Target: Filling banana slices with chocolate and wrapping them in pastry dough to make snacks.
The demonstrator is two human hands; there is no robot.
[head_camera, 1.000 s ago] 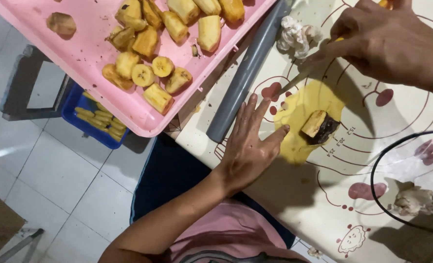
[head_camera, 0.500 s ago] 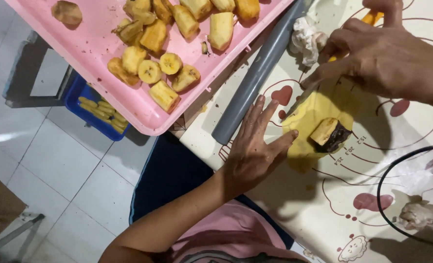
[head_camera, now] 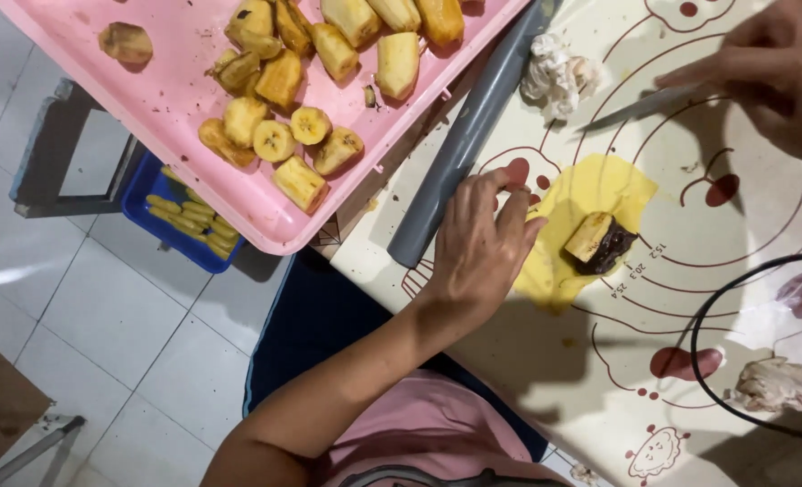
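Observation:
My left hand [head_camera: 480, 251] lies flat, fingers spread, on the edge of a thin yellow dough sheet [head_camera: 590, 194] on a cream printed baking mat [head_camera: 653, 361]. A banana piece with a dark chocolate lump [head_camera: 599, 242] sits on the sheet, just right of my fingertips. My right hand [head_camera: 775, 77] is up at the right, closed around a knife [head_camera: 640, 108] whose blade points left over the mat. A pink tray [head_camera: 175, 108] of cut banana pieces [head_camera: 284, 135] rests at the upper left.
A grey rolling pin [head_camera: 464, 144] lies between the tray and the mat. Crumpled white lumps sit at the top [head_camera: 554, 72] and lower right [head_camera: 775, 383]. A black cable loop [head_camera: 716, 361] crosses the mat. A blue box [head_camera: 180, 225] stands on the tiled floor.
My right hand has lifted away from the dough sheet to the upper right, and the knife blade now shows. My left hand has stayed pressed on the sheet's edge.

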